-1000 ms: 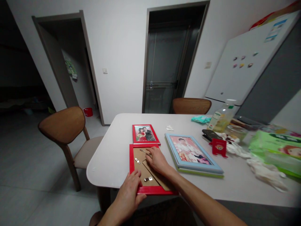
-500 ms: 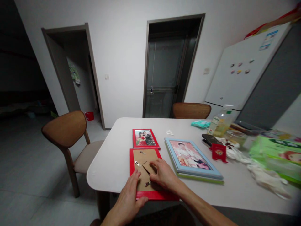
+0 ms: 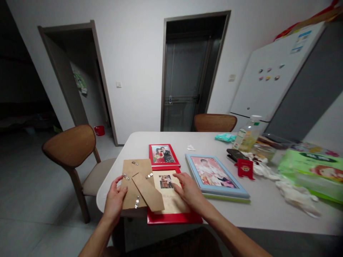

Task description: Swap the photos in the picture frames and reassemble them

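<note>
My left hand (image 3: 115, 200) grips the left edge of a brown backing board (image 3: 131, 189), which has metal clips and a fold-out stand. The board overlaps the left side of a red frame (image 3: 174, 218) lying face down at the table's front edge. Inside that frame shows a cream sheet (image 3: 174, 205) with a small photo (image 3: 165, 181) on it. My right hand (image 3: 187, 191) is over the right part of the sheet beside the photo, fingers apart, holding nothing. Behind lies a smaller red frame (image 3: 163, 155) with a picture of a couple.
A blue frame (image 3: 214, 173) lies on a green one (image 3: 227, 198) to the right. Farther right are a bottle (image 3: 246, 135), a red stand (image 3: 245, 168), crumpled tissue (image 3: 294, 196) and a green tissue pack (image 3: 313, 175). Chairs stand at left (image 3: 72, 146) and behind.
The backing board has come off the red frame and moved left in my left hand, uncovering the sheet and photo. My right hand has let go of the board's stand.
</note>
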Tool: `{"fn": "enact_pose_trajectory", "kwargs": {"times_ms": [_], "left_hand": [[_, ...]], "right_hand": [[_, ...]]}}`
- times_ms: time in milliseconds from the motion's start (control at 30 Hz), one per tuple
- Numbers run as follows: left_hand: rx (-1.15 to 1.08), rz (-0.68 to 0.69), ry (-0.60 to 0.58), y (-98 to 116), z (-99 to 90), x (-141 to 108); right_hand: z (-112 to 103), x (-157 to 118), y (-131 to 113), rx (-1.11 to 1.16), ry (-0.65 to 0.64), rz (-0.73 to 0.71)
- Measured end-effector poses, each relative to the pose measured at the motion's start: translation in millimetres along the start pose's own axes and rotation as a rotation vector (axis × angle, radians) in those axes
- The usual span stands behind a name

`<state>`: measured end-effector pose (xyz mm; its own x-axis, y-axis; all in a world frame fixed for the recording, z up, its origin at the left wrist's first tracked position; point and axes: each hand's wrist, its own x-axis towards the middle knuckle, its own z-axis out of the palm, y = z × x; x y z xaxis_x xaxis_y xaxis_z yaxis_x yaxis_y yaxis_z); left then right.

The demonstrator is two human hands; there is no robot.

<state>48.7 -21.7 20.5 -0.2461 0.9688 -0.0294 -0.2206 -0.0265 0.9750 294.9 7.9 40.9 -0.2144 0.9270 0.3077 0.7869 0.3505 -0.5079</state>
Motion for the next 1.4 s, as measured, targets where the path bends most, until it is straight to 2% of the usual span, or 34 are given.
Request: {"fn": "enact_pose_trajectory", "kwargs": {"times_ms": [133, 267, 400, 500, 600, 667, 733, 800, 900, 1000, 1133, 1200, 1267, 1333, 1400], "left_hand": [[0.134, -0.074, 0.042, -3, -34.6, 12], [0.34, -0.111, 0.009, -10, -52.2, 22], [0.784, 0.056, 0.032, -13, -59.8, 28], [1.068, 0.262, 0.099, -13, -54.6, 26], [1.075, 0.379, 0.085, -16, -32.0, 17], [0.939, 0.38, 0.021, -17, -6.0, 4], [0.79, 0.376, -0.095, -17, 25.5, -13], [0.741, 0.394, -0.236, -17, 57.1, -29], [0.717, 0.471, -0.446, -17, 93.8, -47], [0.797, 0.58, -0.497, -17, 111.4, -52], [0.877, 0.723, -0.472, -7, 110.4, -49], [0.867, 0.729, -0.379, 3, 101.7, -47], [0.837, 0.682, -0.231, 14, 87.9, -45], [0.803, 0.584, -0.079, 22, 69.8, -43], [0.769, 0.46, 0.023, 24, 49.6, -41]], "right_hand": [[5, -2, 32, -0.2, -0.03, 0.149], [16, -2, 38, -0.261, -0.094, 0.193], [20, 4, 37, -0.231, -0.08, 0.25], [15, 7, 37, -0.037, -0.026, 0.32], [7, 5, 32, 0.445, -0.035, 0.483], [2, 3, 27, 0.826, -0.076, 0.581], [-1, 0, 21, 1.096, -0.096, 0.62], [-4, -1, 17, 1.226, -0.089, 0.612], [-6, -2, 13, 1.265, -0.071, 0.579], [-7, -2, 13, 1.241, -0.058, 0.55], [-5, 2, 18, 1.089, -0.04, 0.487], [-4, 6, 23, 0.886, -0.035, 0.448], [-4, 9, 29, 0.589, -0.03, 0.399], [-2, 11, 34, 0.281, -0.002, 0.326], [0, 10, 37, 0.054, 0.027, 0.245]]}}
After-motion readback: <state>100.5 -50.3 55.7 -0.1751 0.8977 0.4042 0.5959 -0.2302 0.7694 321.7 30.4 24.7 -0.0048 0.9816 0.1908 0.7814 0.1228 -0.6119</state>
